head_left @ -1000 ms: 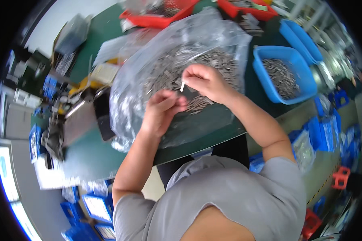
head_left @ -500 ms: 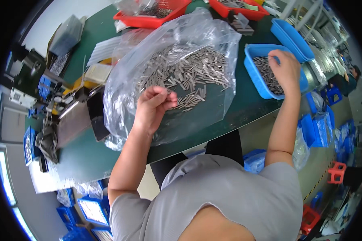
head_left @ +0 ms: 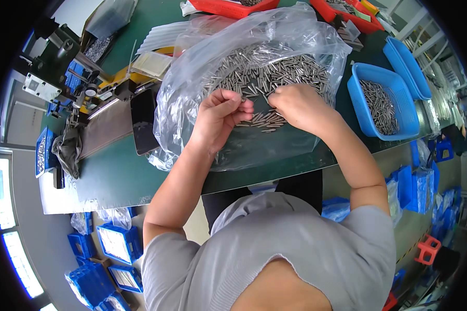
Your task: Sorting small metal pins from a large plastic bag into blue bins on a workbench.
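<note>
Many small grey metal pins lie heaped on a clear plastic bag spread over the green table. My left hand is raised above the near left part of the heap, fingers curled in and thumb against them. A tiny dark tip shows at its thumb, too small to name. To its right, my right hand reaches down at the heap's near side with fingertips pressed together. What those fingertips pinch, if anything, is hidden. A smaller cluster of pins lies between and below the hands.
A blue basket holding similar pins stands at the right, with another blue basket behind it. Red trays line the far side. A bench device and a dark flat panel occupy the left.
My right hand has moved left from over the blue basket to the pin heap. My left hand stays curled near the heap. The view has shifted, placing the table contents farther right.
</note>
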### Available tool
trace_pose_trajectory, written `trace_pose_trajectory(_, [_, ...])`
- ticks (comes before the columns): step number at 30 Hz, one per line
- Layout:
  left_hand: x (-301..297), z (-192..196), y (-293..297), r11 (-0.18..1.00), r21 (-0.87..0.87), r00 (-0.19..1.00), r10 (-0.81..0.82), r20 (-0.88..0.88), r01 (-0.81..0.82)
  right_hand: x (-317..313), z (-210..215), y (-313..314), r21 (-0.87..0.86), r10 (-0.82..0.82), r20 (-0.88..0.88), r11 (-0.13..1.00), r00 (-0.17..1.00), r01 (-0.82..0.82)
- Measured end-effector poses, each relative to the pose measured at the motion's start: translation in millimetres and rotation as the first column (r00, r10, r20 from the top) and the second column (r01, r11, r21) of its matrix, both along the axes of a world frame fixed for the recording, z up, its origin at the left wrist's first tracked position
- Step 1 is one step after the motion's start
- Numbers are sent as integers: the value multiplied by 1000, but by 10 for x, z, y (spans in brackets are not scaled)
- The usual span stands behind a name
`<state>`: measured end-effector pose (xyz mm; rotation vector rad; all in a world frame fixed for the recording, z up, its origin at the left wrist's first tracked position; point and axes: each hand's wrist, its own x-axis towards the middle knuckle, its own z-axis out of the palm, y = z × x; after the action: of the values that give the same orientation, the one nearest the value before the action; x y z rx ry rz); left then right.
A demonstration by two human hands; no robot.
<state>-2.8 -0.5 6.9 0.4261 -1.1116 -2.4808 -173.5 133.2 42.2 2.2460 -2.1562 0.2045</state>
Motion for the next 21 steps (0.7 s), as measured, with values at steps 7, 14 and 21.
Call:
trace_pose_trajectory(7, [-1,-20,-9,1000,6,1000,-13,5,13,114,-158,-53,-118,-91,21,989,996,93])
trace_pose_trajectory(14, [-28,-14,8,1000,1,1000,-22,22,22,-78,-143,15,-111,-23,267,992,964,54])
trace_pose_trajectory(21, [-6,-5,7,1000,2,999,-8,33,8,-30,-138,5,-72,-24,208,997,978,39])
